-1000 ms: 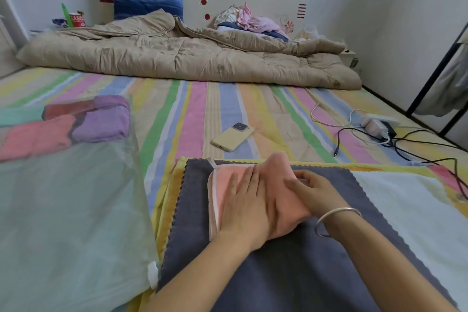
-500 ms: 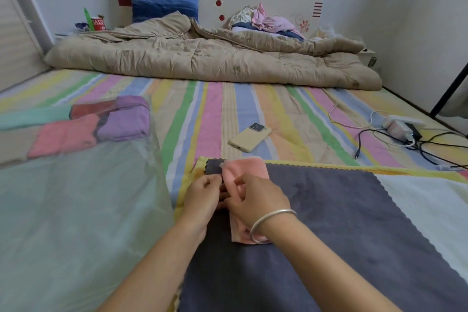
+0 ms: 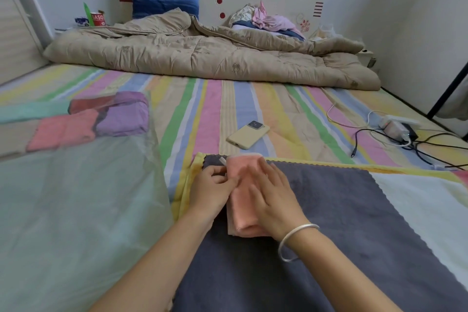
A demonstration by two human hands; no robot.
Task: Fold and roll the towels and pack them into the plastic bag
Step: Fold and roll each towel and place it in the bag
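Striped pastel cotton sheet (image 3: 200, 109) covers the bed, with open space up to a rumpled beige quilt (image 3: 202, 58). On it lies a flat charcoal terry towel with a scalloped edge (image 3: 342, 215), and on that, near its far left corner, a folded salmon-pink plush towel (image 3: 243, 213) forming a narrow oblong. The left hand (image 3: 211, 191) curls its fingers on the towel's left edge; the right hand (image 3: 274, 201) presses flat, fingers straight. A filmy clear plastic bag (image 3: 76, 205) lies just left, with rolled towels (image 3: 121, 116) at its far end.

Matt pink towel (image 3: 241, 215) on napped grey towel (image 3: 334, 215); filmy translucent plastic bag (image 3: 76, 210); shiny, probably metal bangle (image 3: 296, 232).
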